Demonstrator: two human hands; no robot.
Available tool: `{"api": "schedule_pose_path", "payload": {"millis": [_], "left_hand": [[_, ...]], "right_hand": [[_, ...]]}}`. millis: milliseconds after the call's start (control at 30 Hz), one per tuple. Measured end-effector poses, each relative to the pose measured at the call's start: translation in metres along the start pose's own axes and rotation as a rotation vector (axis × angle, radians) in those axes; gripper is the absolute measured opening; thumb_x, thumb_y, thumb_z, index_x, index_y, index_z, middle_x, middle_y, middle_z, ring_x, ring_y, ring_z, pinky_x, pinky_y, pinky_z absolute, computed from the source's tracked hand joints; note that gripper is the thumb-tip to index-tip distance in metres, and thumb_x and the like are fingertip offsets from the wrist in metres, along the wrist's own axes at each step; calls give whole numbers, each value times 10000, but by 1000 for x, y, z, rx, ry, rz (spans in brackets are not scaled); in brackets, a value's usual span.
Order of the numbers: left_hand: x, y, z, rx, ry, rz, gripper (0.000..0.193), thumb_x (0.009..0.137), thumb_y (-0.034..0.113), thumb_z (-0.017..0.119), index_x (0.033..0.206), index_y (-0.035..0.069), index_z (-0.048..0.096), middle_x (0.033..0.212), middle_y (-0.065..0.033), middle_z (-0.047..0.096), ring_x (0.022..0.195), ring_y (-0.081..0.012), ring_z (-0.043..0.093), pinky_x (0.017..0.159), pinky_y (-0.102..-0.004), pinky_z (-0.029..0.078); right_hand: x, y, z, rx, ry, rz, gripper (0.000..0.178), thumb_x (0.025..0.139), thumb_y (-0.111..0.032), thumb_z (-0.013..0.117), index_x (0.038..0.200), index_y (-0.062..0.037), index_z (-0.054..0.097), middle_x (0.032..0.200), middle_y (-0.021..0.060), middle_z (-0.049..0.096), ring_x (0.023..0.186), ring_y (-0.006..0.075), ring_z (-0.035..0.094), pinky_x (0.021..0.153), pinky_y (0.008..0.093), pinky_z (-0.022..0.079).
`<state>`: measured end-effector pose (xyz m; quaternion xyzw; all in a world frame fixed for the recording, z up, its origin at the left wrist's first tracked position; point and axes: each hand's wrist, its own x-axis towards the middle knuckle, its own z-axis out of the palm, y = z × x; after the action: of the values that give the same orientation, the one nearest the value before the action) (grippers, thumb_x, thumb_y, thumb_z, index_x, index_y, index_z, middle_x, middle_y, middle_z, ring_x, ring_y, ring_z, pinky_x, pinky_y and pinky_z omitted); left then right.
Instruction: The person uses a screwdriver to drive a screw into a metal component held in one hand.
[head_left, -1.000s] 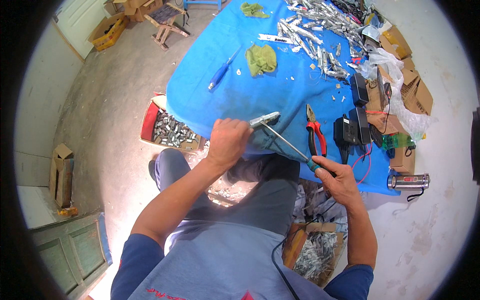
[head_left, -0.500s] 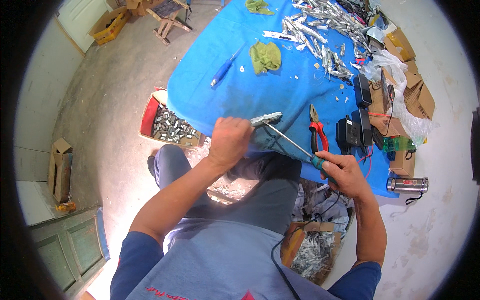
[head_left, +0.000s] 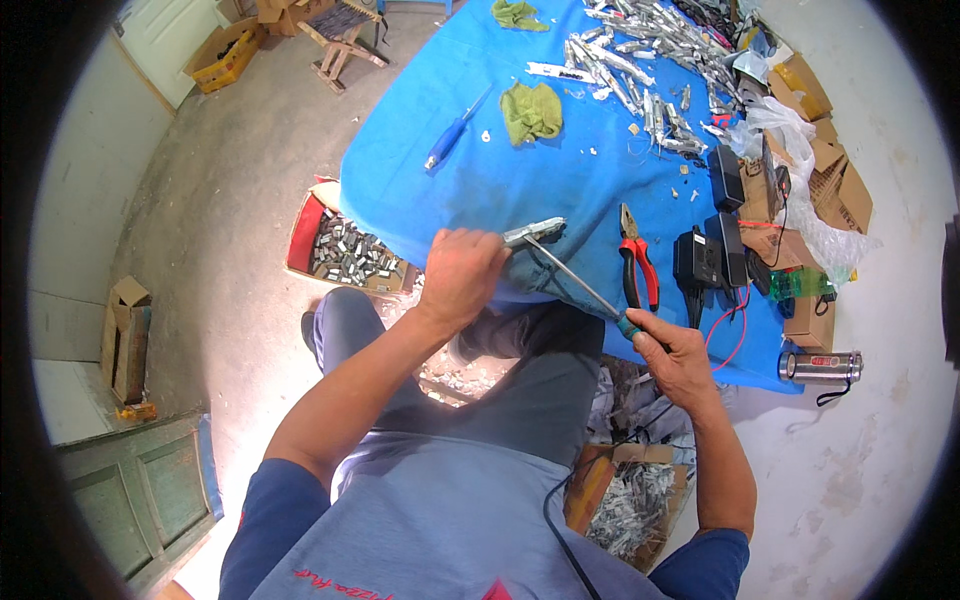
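My left hand (head_left: 462, 275) is closed around one end of a narrow silvery-white part (head_left: 535, 231) at the near edge of the blue-covered table (head_left: 400, 190). A long-shafted screwdriver (head_left: 575, 274) with a green handle is gripped in my right hand (head_left: 680, 362). Its tip meets the part just beyond my left fingers; whether it sits in a gap there is too small to tell. Red-and-black pliers (head_left: 637, 260) lie on the cloth beyond my right hand. A blue-handled screwdriver (head_left: 447, 142) rests farther off to the left.
Similar silvery parts (head_left: 625, 75) are heaped at the back right. A green rag (head_left: 531, 112), black adapters (head_left: 697, 262) and a metal flask (head_left: 820, 367) share the table. Left of my knees stands a red-sided box (head_left: 303, 238) of small metal pieces; a carton of shreds (head_left: 625, 515) sits below right.
My right hand has shifted slightly left and down, with the screwdriver still against the part. The part's far end has tipped up a little. My left hand keeps its hold.
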<state>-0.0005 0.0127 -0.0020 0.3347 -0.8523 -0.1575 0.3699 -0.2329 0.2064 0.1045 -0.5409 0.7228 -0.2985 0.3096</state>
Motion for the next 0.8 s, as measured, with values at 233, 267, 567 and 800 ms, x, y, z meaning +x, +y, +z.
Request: {"api": "schedule_pose_path", "payload": {"millis": [233, 267, 567, 800], "left_hand": [[-2, -2, 1, -7, 4, 2, 129, 848, 162, 691, 825, 78, 597, 734, -80, 596, 729, -300, 577, 677, -419, 387], [-3, -2, 2, -11, 5, -4, 129, 846, 160, 693, 824, 78, 596, 735, -79, 596, 729, -299, 577, 676, -419, 386], [-3, -4, 1, -29, 10, -11, 131, 847, 149, 685, 806, 82, 581, 724, -85, 585, 721, -302, 570, 675, -418, 379], [-1, -4, 7, -61, 7, 21, 135, 849, 146, 684, 791, 77, 582, 706, -92, 586, 706, -305, 573, 671, -421, 386]], "right_hand": [[10, -16, -14, -184, -63, -149, 331, 918, -101, 649, 1246, -53, 655, 869, 142, 688, 768, 143, 648, 711, 306, 506], [11, -16, -16, -168, -83, -110, 332, 921, -105, 646, 1249, -55, 654, 846, 126, 683, 760, 135, 638, 707, 303, 506], [34, -30, -34, 140, -260, 325, 347, 950, -195, 622, 1261, -46, 653, 753, 32, 642, 546, 61, 517, 481, 226, 406], [24, -16, 1, 492, -255, 462, 379, 936, -209, 610, 1228, 32, 644, 779, 74, 671, 511, 63, 520, 444, 200, 382]]}}
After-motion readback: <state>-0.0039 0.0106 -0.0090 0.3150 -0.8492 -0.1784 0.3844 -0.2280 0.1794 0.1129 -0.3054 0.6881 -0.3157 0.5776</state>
